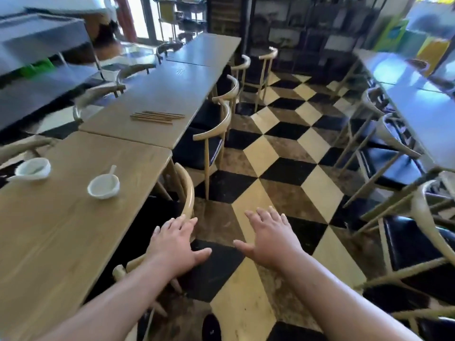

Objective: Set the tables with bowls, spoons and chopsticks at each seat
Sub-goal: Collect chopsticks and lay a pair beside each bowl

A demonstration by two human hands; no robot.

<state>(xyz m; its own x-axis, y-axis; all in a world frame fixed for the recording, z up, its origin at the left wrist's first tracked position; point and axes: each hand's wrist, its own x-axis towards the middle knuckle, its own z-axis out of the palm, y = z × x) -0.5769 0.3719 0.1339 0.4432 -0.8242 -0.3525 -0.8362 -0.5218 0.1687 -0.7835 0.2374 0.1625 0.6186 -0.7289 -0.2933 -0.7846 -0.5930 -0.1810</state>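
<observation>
— Looking at the near table: far bowl and near bowl, each seemingly with a spoon; chopsticks lie on the next table.
— Hands?
— Left hand and right hand hover beside it, fingers spread, empty.

We take this for a restaurant dining room: wooden worktops stand end to end on the left, a second row runs along the right, matching curved-back chairs line both, a chequered floor forms the aisle between, and white bowls and chopsticks lie out.
</observation>
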